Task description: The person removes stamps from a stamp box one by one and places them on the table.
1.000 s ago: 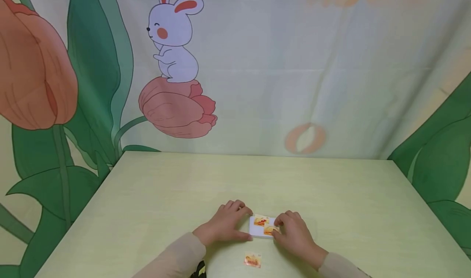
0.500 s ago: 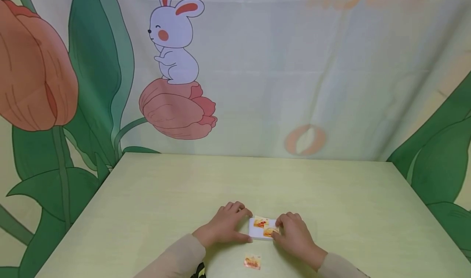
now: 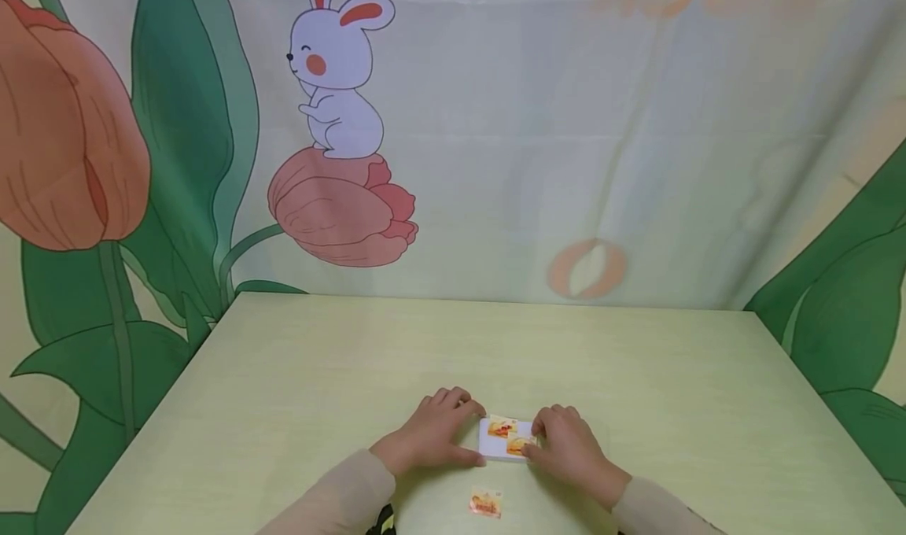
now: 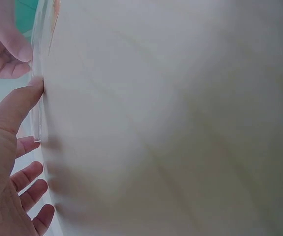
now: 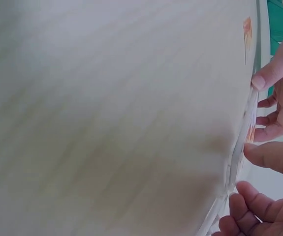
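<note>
1. Left hand (image 3: pixel 440 433) grips the left end of the white block (image 3: pixel 494 448) on the counter (image 3: pixel 340 358).
2. Right hand (image 3: pixel 567 447) pinches the lower picture card (image 3: pixel 519 444) lying on it.
3. Almost nothing has moved; card placement seems paused for fine adjustment.

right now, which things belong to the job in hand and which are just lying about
In the job:
white slab, left hand at its left end
farther picture card on it
nearer picture card, right hand touching it

Seemingly idle:
loose card on the table, perhaps for later
rabbit backdrop
</note>
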`<action>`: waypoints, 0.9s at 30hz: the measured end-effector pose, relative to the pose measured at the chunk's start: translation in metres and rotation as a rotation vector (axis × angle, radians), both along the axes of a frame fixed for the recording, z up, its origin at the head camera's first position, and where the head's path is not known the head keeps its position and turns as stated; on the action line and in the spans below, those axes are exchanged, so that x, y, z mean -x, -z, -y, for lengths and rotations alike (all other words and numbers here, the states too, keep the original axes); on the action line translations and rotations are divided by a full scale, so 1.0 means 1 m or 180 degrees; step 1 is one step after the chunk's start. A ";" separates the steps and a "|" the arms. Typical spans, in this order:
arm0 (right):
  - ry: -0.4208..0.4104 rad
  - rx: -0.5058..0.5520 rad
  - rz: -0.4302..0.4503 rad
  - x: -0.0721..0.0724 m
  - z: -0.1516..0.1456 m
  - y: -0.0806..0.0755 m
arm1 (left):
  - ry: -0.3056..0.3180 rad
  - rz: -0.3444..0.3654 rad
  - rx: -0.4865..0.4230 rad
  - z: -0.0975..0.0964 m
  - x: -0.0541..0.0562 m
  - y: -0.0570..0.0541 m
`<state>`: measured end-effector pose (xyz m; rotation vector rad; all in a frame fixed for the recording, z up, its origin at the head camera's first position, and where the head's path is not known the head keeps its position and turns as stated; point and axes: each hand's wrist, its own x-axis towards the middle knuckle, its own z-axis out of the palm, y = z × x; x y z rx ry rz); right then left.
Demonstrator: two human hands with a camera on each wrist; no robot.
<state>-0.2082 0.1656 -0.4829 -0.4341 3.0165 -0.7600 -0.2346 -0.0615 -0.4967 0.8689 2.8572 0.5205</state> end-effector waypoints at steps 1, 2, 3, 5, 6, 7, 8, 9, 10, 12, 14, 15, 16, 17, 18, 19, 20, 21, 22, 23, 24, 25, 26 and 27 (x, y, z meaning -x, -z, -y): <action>-0.0011 -0.0006 0.0027 0.001 0.000 0.000 | 0.0001 -0.0005 0.0001 0.000 0.000 0.000; -0.0023 -0.0011 0.0043 0.002 -0.001 -0.001 | 0.0001 -0.0006 0.0007 0.000 0.000 -0.001; -0.0032 -0.0017 0.0060 0.004 -0.001 -0.001 | 0.0000 -0.0011 0.0012 0.000 0.000 -0.001; -0.0046 -0.0028 0.0103 0.006 -0.002 -0.002 | 0.0002 -0.0019 0.0014 0.000 0.000 -0.002; -0.0051 -0.0025 0.0119 0.007 -0.002 -0.002 | 0.0003 -0.0022 0.0015 0.000 0.000 -0.002; -0.0054 -0.0017 0.0136 0.007 -0.002 -0.003 | 0.0010 -0.0028 0.0006 0.001 0.000 -0.003; -0.0060 -0.0009 0.0150 0.008 -0.002 -0.003 | 0.0011 -0.0019 0.0004 0.000 0.000 -0.003; -0.0064 0.0012 0.0171 0.008 -0.003 -0.003 | 0.0012 -0.0014 -0.0003 0.000 0.000 -0.003; -0.0066 0.0033 0.0193 0.008 -0.003 -0.003 | 0.0019 -0.0014 -0.0010 0.001 -0.001 -0.002; -0.0063 0.0065 0.0213 0.008 -0.003 -0.003 | 0.0019 0.0006 -0.0018 0.000 -0.001 -0.002; -0.0059 0.0099 0.0219 0.007 -0.003 -0.003 | 0.0008 0.0025 -0.0014 0.000 -0.001 -0.002; -0.0058 0.0111 0.0212 0.007 -0.003 -0.003 | 0.0003 0.0030 -0.0015 0.000 -0.001 -0.001; -0.0052 0.0113 0.0204 0.007 -0.003 -0.003 | -0.0002 0.0036 -0.0014 0.000 -0.001 -0.001; -0.0048 0.0116 0.0196 0.007 -0.003 -0.002 | -0.0012 0.0050 -0.0013 0.000 -0.001 -0.002; -0.0047 0.0121 0.0198 0.007 -0.003 -0.002 | -0.0016 0.0054 -0.0015 0.000 -0.001 -0.002; -0.0045 0.0123 0.0207 0.008 -0.003 -0.002 | -0.0016 0.0053 -0.0014 0.000 -0.001 -0.002; -0.0043 0.0121 0.0217 0.008 -0.003 -0.002 | -0.0016 0.0052 -0.0014 0.000 -0.001 -0.002; -0.0037 0.0122 0.0234 0.009 -0.003 -0.001 | -0.0009 0.0039 -0.0013 0.000 -0.001 -0.002; -0.0032 0.0122 0.0253 0.009 -0.003 -0.001 | -0.0005 0.0032 -0.0013 0.000 -0.001 -0.002; -0.0029 0.0124 0.0274 0.010 -0.003 -0.001 | 0.0000 0.0022 -0.0010 0.000 -0.001 -0.002; -0.0027 0.0129 0.0294 0.010 -0.003 -0.001 | 0.0007 0.0011 -0.0009 0.000 -0.001 -0.002; -0.0024 0.0142 0.0312 0.010 -0.003 -0.001 | 0.0012 0.0000 -0.0005 0.000 -0.001 -0.001; -0.0021 0.0157 0.0325 0.011 -0.002 0.000 | 0.0015 -0.0010 0.0000 0.000 -0.001 -0.001; -0.0019 0.0176 0.0335 0.011 -0.002 0.000 | 0.0018 -0.0024 0.0002 0.000 0.000 -0.001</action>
